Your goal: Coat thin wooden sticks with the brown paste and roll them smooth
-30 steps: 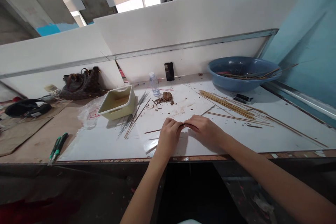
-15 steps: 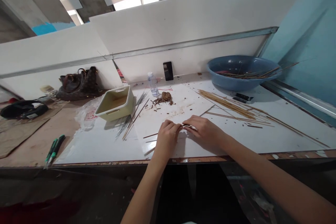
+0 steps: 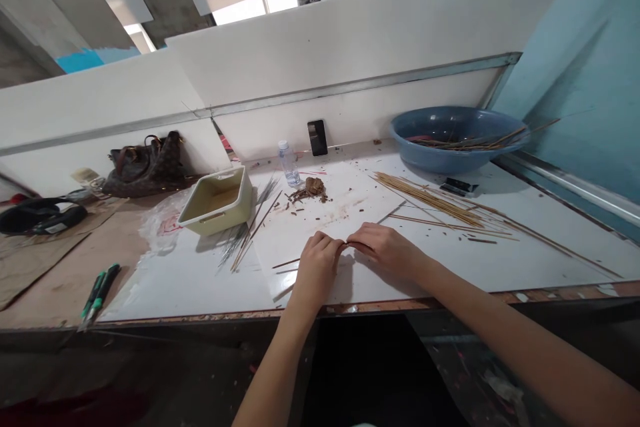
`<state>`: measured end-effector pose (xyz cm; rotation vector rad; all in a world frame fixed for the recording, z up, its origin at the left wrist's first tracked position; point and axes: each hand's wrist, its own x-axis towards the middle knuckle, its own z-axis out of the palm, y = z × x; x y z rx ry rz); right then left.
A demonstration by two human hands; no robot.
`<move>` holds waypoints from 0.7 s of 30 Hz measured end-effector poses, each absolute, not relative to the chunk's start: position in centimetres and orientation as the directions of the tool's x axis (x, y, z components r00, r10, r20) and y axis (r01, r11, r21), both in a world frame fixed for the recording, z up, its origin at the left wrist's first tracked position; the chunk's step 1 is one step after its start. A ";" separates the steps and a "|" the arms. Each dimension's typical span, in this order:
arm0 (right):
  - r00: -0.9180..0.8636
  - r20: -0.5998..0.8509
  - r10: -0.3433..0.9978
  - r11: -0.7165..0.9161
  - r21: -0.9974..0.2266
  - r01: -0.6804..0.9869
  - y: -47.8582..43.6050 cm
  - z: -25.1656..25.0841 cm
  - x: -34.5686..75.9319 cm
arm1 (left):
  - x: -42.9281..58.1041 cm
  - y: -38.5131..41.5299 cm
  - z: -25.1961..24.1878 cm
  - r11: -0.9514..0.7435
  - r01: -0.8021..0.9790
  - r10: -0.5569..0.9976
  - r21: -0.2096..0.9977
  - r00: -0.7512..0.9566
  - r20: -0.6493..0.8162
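Observation:
My left hand (image 3: 319, 261) and my right hand (image 3: 384, 248) meet low over the white board, fingertips almost touching. Both are closed, pinching a thin brown stick (image 3: 346, 244) that shows only in the small gap between them. Another dark stick end (image 3: 286, 263) pokes out left of my left hand; whether it belongs to the same stick, I cannot tell. Beyond the hands lies a crumbly lump of brown paste (image 3: 314, 187) with small bits around it. To the right is a bundle of thin tan sticks (image 3: 427, 198).
A blue basin (image 3: 450, 157) holding sticks stands at the back right. Near the lump are a clear bottle (image 3: 289, 165) and an upright phone (image 3: 317, 138). Further left are a pale green tub (image 3: 220, 221), thin wires (image 3: 235, 240), a handbag (image 3: 150, 167) and green-black cutters (image 3: 100, 293).
My right fingers have closed in around the stick, so less of it shows between the hands. The whole view has shifted slightly.

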<state>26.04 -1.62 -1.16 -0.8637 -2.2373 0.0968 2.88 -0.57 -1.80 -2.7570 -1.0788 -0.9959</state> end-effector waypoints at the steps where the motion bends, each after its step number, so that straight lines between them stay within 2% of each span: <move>1: -0.513 0.605 0.609 0.772 -0.305 0.557 -1.6 -1.2 26.0 | 2.9 -0.6 -1.8 -0.759 0.620 0.605 0.198 0.559 0.566; 7: -0.499 0.623 0.603 0.769 -0.285 0.572 -1.4 -1.4 25.9 | 2.9 -0.8 -1.6 -0.751 0.635 0.609 0.181 0.560 0.561; 14: -0.514 0.594 0.619 0.767 -0.317 0.558 -1.9 -1.0 25.9 | 3.0 -1.0 -1.5 -0.740 0.668 0.604 0.077 0.610 0.513; 21: -0.488 0.606 0.629 0.749 -0.304 0.589 -1.4 -1.6 26.0 | 2.9 -0.8 -1.7 -0.726 0.678 0.619 0.117 0.569 0.541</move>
